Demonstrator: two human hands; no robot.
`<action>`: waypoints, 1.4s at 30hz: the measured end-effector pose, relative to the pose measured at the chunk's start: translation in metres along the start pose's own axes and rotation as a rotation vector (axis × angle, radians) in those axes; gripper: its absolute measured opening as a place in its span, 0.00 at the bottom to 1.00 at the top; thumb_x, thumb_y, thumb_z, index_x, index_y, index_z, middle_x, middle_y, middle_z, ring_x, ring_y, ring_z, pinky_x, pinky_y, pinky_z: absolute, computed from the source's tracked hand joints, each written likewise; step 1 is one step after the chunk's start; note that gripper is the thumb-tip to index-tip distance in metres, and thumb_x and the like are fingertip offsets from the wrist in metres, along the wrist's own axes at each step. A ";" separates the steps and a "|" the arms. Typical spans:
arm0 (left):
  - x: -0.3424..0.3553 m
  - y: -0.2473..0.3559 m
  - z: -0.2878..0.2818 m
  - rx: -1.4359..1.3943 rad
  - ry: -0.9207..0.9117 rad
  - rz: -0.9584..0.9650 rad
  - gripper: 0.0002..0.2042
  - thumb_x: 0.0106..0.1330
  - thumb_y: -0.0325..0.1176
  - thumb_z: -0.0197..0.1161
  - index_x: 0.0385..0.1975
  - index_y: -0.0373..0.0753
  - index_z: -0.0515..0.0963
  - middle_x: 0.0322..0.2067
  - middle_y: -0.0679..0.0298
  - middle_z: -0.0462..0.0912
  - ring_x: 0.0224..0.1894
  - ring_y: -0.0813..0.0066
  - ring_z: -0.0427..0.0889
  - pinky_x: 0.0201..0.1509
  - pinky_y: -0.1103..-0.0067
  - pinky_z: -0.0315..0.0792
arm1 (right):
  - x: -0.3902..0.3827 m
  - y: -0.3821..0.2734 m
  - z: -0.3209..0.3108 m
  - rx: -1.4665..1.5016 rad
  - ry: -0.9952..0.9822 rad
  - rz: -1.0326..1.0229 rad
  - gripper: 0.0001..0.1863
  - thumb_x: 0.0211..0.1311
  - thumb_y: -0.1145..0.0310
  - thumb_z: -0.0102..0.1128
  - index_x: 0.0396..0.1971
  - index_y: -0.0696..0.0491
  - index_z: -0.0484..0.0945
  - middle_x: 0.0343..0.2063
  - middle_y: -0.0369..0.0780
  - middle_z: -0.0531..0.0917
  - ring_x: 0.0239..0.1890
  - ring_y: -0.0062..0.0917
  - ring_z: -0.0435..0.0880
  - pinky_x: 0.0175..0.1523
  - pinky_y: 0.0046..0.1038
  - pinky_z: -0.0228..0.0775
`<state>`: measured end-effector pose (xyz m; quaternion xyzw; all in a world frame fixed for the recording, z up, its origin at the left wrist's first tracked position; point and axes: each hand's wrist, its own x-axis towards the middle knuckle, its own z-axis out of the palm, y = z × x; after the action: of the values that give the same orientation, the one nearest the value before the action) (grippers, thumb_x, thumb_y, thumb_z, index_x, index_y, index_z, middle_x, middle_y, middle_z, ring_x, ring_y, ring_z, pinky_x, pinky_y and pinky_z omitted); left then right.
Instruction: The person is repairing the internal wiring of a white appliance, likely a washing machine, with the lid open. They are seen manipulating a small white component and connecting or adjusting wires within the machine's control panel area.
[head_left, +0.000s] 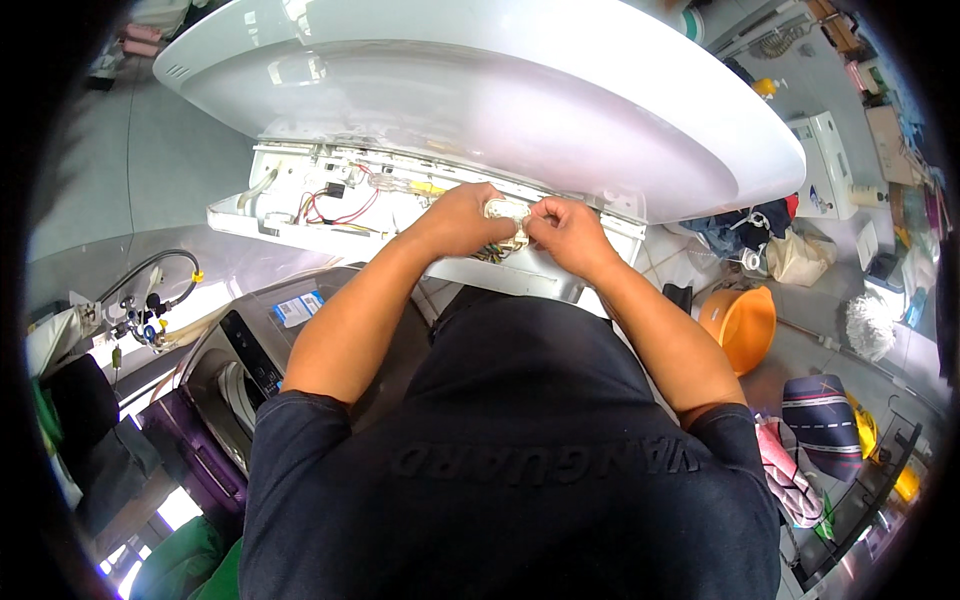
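A small white plastic part (508,210) with wires under it sits between my two hands, in front of a large white curved appliance casing (600,110). My left hand (467,220) is closed around the part's left side, thumb across its front. At its right edge the fingers of my right hand (572,235) are pinched together; what lies between the fingertips is too small to make out. Dark and coloured wires (492,252) hang below the part. Along the casing's lower edge runs an open white tray (320,236), with red and black wires (335,205) showing at its left.
A grey washing machine (285,320) stands to my left, near a black hose with valves (165,275). To the right are an orange bucket (745,330), a pile of clothes (735,232) and a white boxy appliance (822,165). A black rack (880,500) stands at lower right.
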<state>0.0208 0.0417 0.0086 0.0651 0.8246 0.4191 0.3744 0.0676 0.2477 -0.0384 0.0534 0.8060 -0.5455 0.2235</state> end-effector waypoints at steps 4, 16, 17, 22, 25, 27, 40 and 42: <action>0.000 -0.001 0.001 -0.032 -0.006 0.001 0.18 0.56 0.35 0.69 0.45 0.31 0.80 0.33 0.61 0.85 0.34 0.76 0.80 0.41 0.77 0.74 | 0.000 0.002 0.000 0.050 0.009 0.010 0.12 0.59 0.60 0.66 0.31 0.55 0.85 0.24 0.38 0.85 0.26 0.23 0.82 0.36 0.27 0.74; 0.003 -0.010 0.002 -0.076 0.000 -0.002 0.21 0.55 0.38 0.69 0.44 0.30 0.80 0.33 0.57 0.85 0.35 0.72 0.82 0.41 0.75 0.76 | -0.005 -0.013 0.000 0.075 -0.005 0.037 0.11 0.60 0.62 0.65 0.32 0.56 0.85 0.22 0.37 0.85 0.27 0.19 0.83 0.34 0.25 0.74; 0.003 -0.008 0.001 -0.058 -0.003 -0.011 0.19 0.56 0.36 0.69 0.45 0.30 0.80 0.34 0.59 0.85 0.35 0.75 0.82 0.41 0.76 0.75 | -0.005 -0.014 -0.001 0.097 -0.034 0.056 0.11 0.62 0.64 0.63 0.33 0.57 0.84 0.24 0.37 0.85 0.28 0.19 0.83 0.36 0.24 0.75; 0.000 -0.007 0.000 -0.077 -0.024 -0.010 0.17 0.60 0.34 0.69 0.45 0.31 0.79 0.34 0.62 0.85 0.35 0.78 0.80 0.41 0.78 0.74 | -0.005 -0.014 -0.004 0.330 -0.100 0.151 0.12 0.65 0.65 0.59 0.38 0.59 0.84 0.28 0.40 0.86 0.30 0.22 0.85 0.36 0.26 0.79; -0.002 -0.004 -0.002 -0.091 -0.019 -0.005 0.16 0.60 0.34 0.70 0.44 0.32 0.79 0.34 0.62 0.85 0.35 0.79 0.80 0.41 0.79 0.74 | -0.005 -0.012 -0.005 0.468 -0.108 0.139 0.16 0.67 0.64 0.55 0.42 0.62 0.82 0.31 0.44 0.86 0.32 0.25 0.86 0.37 0.27 0.81; -0.001 -0.007 -0.001 -0.095 -0.018 -0.013 0.16 0.60 0.34 0.70 0.44 0.32 0.79 0.34 0.63 0.84 0.35 0.79 0.80 0.40 0.79 0.74 | -0.005 -0.014 -0.008 0.487 -0.131 0.177 0.18 0.68 0.62 0.53 0.43 0.63 0.81 0.31 0.45 0.85 0.32 0.27 0.86 0.38 0.28 0.81; 0.000 -0.009 -0.002 -0.142 -0.029 -0.039 0.22 0.57 0.38 0.71 0.49 0.31 0.80 0.35 0.59 0.86 0.36 0.74 0.83 0.43 0.77 0.75 | -0.004 -0.015 -0.013 0.502 -0.157 0.210 0.21 0.70 0.58 0.49 0.44 0.64 0.78 0.33 0.45 0.84 0.33 0.28 0.85 0.39 0.30 0.81; 0.001 -0.009 -0.002 -0.149 -0.036 -0.043 0.22 0.57 0.38 0.71 0.49 0.32 0.80 0.35 0.59 0.86 0.36 0.74 0.82 0.43 0.77 0.75 | -0.003 -0.014 -0.011 0.489 -0.145 0.193 0.20 0.70 0.59 0.51 0.45 0.63 0.78 0.36 0.43 0.84 0.33 0.27 0.85 0.39 0.29 0.81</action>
<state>0.0211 0.0353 0.0024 0.0271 0.7855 0.4699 0.4018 0.0622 0.2527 -0.0218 0.1432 0.6233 -0.7025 0.3122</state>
